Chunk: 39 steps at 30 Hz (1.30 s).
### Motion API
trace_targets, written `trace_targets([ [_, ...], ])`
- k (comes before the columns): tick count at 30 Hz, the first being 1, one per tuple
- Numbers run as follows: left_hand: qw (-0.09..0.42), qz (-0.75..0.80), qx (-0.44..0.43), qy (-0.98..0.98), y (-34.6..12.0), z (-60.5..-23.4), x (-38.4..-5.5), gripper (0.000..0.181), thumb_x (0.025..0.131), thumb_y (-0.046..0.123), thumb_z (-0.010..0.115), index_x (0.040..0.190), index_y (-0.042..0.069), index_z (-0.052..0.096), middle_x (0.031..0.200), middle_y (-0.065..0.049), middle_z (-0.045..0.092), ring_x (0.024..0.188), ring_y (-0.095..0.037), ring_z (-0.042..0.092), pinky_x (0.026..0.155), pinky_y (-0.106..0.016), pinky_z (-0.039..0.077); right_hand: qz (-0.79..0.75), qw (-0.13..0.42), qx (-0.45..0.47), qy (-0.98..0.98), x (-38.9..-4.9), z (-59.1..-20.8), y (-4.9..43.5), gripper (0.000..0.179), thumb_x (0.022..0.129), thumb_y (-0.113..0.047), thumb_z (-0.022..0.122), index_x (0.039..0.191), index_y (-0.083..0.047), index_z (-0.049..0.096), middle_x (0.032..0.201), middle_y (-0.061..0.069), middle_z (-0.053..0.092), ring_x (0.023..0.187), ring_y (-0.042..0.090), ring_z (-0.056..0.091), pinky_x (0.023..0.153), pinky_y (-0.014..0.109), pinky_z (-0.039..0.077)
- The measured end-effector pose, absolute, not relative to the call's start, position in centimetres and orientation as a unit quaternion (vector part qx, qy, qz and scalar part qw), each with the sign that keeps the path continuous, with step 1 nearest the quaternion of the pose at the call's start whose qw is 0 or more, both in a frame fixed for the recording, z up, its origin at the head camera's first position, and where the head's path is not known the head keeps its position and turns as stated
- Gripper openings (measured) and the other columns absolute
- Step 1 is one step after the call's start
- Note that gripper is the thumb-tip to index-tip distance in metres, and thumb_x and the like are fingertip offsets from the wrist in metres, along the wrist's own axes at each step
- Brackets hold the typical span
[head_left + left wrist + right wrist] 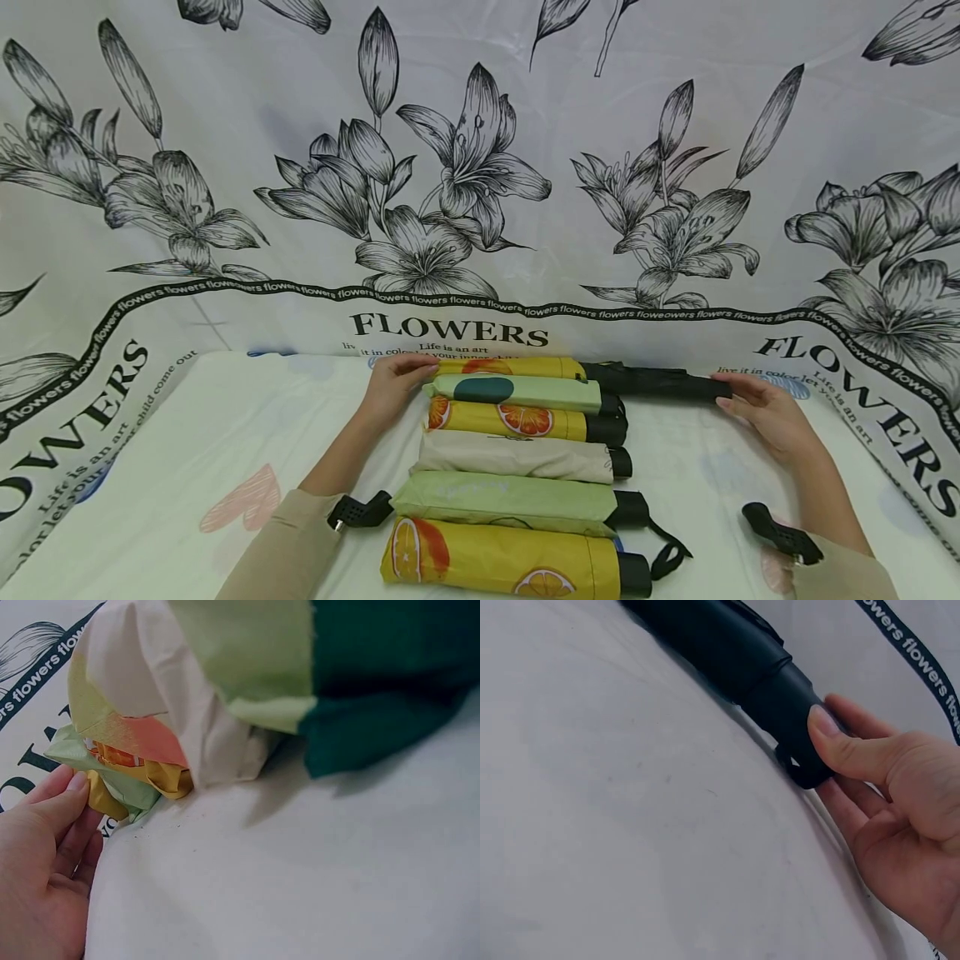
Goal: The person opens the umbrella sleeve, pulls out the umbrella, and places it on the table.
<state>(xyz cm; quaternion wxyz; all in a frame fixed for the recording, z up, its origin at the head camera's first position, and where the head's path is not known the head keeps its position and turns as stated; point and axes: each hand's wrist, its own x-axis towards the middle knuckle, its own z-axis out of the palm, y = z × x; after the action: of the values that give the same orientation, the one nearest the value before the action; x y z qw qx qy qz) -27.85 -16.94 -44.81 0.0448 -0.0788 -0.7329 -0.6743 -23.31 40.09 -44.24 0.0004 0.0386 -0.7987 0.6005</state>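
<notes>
Several folded umbrellas lie side by side in a stack of rows. At the back is a yellow umbrella with orange-slice print; my left hand pinches its left end, the yellow fabric tip showing at the fingertips in the left wrist view. A slim black folded umbrella extends rightward from the yellow one's right end. My right hand grips its far right end, thumb on top of the black handle and fingers beneath. Just in front of the back row is a light green umbrella.
Nearer me lie another yellow umbrella, a beige one, a green one with a black wrist strap, and a large yellow one. A flower-printed white cloth rises behind the white bed-like surface.
</notes>
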Motion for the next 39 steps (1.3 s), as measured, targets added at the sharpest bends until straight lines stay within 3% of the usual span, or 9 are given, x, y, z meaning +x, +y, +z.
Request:
trace_targets([
  [2, 0.045, -0.675, -0.079, -0.733, -17.0, -44.8, -27.8, 0.022, 0.096, -0.006, 0.071, 0.117, -0.013, 0.073, 0.108, -0.011, 0.078, 0.091, -0.004, 0.07, 0.082, -0.018, 0.058, 0.617, 0.005, 0.038, -0.786, -23.1, -44.3, 40.5, 0.043, 0.101, -0.005, 0.071, 0.143, -0.013, 0.067, 0.148, -0.014, 0.055, 0.155, 0.009, 0.033, 0.093, 0.004, 0.047],
  [4, 0.045, -0.676, -0.078, -0.732, -17.0, -44.8, -27.9, 0.023, 0.096, -0.006, 0.071, 0.117, -0.014, 0.073, 0.106, -0.008, 0.079, 0.091, -0.004, 0.07, 0.082, -0.018, 0.058, 0.64, 0.016, 0.052, -0.766, -22.9, -44.5, 40.9, 0.042, 0.099, 0.001, 0.071, 0.14, -0.009, 0.068, 0.131, -0.027, 0.057, 0.138, -0.009, 0.045, 0.092, 0.005, 0.049],
  [7, 0.046, -0.675, -0.073, -0.733, -17.0, -44.7, -27.9, 0.022, 0.097, -0.005, 0.072, 0.117, -0.014, 0.073, 0.103, -0.004, 0.079, 0.09, -0.004, 0.07, 0.082, -0.018, 0.058, 0.659, 0.027, 0.071, -0.749, -22.8, -44.7, 41.4, 0.04, 0.098, 0.006, 0.069, 0.137, -0.007, 0.07, 0.127, -0.028, 0.06, 0.112, -0.02, 0.053, 0.09, 0.006, 0.051],
  [12, 0.048, -0.67, -0.063, -0.738, -17.1, -44.5, -27.8, 0.022, 0.096, -0.004, 0.072, 0.117, -0.012, 0.074, 0.104, -0.003, 0.079, 0.091, -0.004, 0.07, 0.083, -0.018, 0.057, 0.645, 0.024, 0.075, -0.76, -22.9, -44.5, 41.4, 0.042, 0.099, 0.004, 0.07, 0.139, -0.007, 0.068, 0.129, -0.026, 0.062, 0.112, -0.02, 0.054, 0.09, 0.006, 0.051],
  [19, 0.05, -0.667, -0.061, -0.741, -17.2, -44.5, -27.8, 0.022, 0.096, -0.005, 0.073, 0.117, -0.011, 0.073, 0.106, -0.006, 0.079, 0.091, -0.005, 0.069, 0.081, -0.017, 0.057, 0.509, 0.03, 0.05, -0.859, -23.1, -42.5, 39.8, 0.057, 0.102, -0.023, 0.073, 0.154, -0.011, 0.053, 0.132, -0.031, 0.053, 0.117, -0.023, 0.045, 0.089, 0.002, 0.043],
  [22, 0.05, -0.668, -0.064, -0.74, -17.1, -44.7, -27.9, 0.022, 0.095, -0.005, 0.073, 0.117, -0.011, 0.074, 0.105, -0.006, 0.079, 0.091, -0.005, 0.069, 0.081, -0.017, 0.057, 0.476, 0.046, 0.055, -0.876, -23.3, -41.4, 38.2, 0.063, 0.102, -0.027, 0.073, 0.157, -0.007, 0.049, 0.133, -0.031, 0.052, 0.124, -0.017, 0.045, 0.098, 0.007, 0.045],
  [26, 0.05, -0.671, -0.07, -0.736, -17.1, -44.8, -28.0, 0.022, 0.096, -0.004, 0.073, 0.117, -0.012, 0.073, 0.107, -0.008, 0.079, 0.09, -0.005, 0.069, 0.081, -0.018, 0.057, 0.446, 0.076, 0.069, -0.889, -23.6, -40.3, 35.5, 0.066, 0.101, -0.03, 0.075, 0.157, -0.006, 0.049, 0.146, -0.009, 0.058, 0.149, 0.018, 0.043, 0.124, 0.047, 0.035],
  [29, 0.052, -0.67, -0.07, -0.737, -17.0, -44.7, -27.9, 0.022, 0.095, -0.005, 0.073, 0.116, -0.012, 0.074, 0.108, -0.011, 0.078, 0.09, -0.005, 0.069, 0.081, -0.018, 0.057, 0.43, 0.087, 0.094, -0.894, -24.1, -39.9, 33.6, 0.067, 0.1, -0.029, 0.077, 0.156, -0.005, 0.05, 0.153, 0.017, 0.056, 0.149, 0.048, 0.035, 0.117, 0.073, 0.027],
  [39, 0.045, -0.679, -0.065, -0.73, -16.7, -44.8, -27.7, 0.022, 0.096, -0.006, 0.072, 0.117, -0.013, 0.073, 0.107, -0.01, 0.078, 0.088, -0.006, 0.069, 0.08, -0.018, 0.057, 0.366, 0.061, 0.179, -0.911, -24.9, -41.6, 30.9, 0.066, 0.095, -0.023, 0.081, 0.153, -0.005, 0.053, 0.153, 0.025, 0.053, 0.143, 0.052, 0.042, 0.113, 0.074, 0.031],
])
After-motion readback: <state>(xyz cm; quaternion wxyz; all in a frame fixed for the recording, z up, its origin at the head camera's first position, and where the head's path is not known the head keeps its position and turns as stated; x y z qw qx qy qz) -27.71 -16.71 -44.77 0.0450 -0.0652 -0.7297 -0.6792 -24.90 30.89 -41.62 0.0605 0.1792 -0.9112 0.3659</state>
